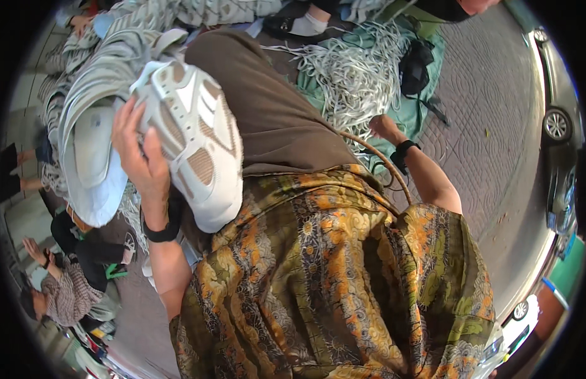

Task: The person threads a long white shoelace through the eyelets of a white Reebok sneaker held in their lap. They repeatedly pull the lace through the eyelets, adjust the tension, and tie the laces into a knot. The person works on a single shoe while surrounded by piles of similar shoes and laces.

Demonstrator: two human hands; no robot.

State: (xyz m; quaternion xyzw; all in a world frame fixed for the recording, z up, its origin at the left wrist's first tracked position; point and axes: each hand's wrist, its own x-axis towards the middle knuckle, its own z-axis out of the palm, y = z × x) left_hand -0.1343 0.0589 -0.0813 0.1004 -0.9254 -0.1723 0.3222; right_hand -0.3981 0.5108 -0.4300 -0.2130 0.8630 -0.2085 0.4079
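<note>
A sneaker is held on the lap by the left hand. A shoe pile lies left of it. Laces are heaped ahead on a tarp, beside the right hand.

My left hand covered part of the white sneaker, hiding its heel. My right hand had its fingertips lost among the white laces; whether they gripped any, I couldn't tell.
</note>
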